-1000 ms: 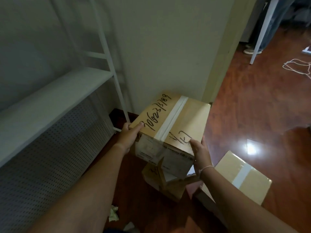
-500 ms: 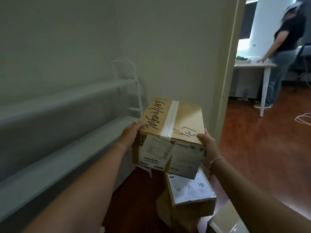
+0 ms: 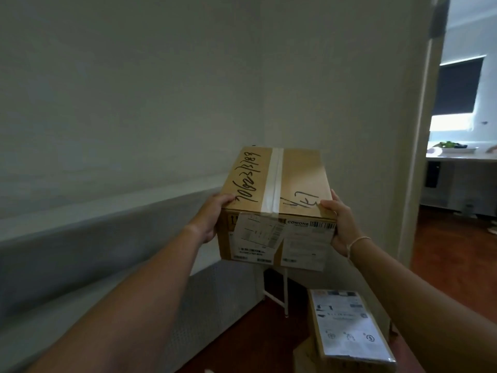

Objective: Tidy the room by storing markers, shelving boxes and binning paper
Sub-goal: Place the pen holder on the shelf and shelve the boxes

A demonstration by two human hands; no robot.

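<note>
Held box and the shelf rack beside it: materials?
Held box: brown corrugated cardboard, matte, taped seam, paper labels on its front. Shelf rack: looks like white painted metal, with a perforated panel below; blur leaves it uncertain.

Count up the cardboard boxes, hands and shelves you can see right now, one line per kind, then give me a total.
Cardboard boxes: 2, the held box and the box on the floor
Hands: 2, left hand and right hand, both gripping the held box
Shelves: 1, the white shelf along the wall
Total: 5
</note>
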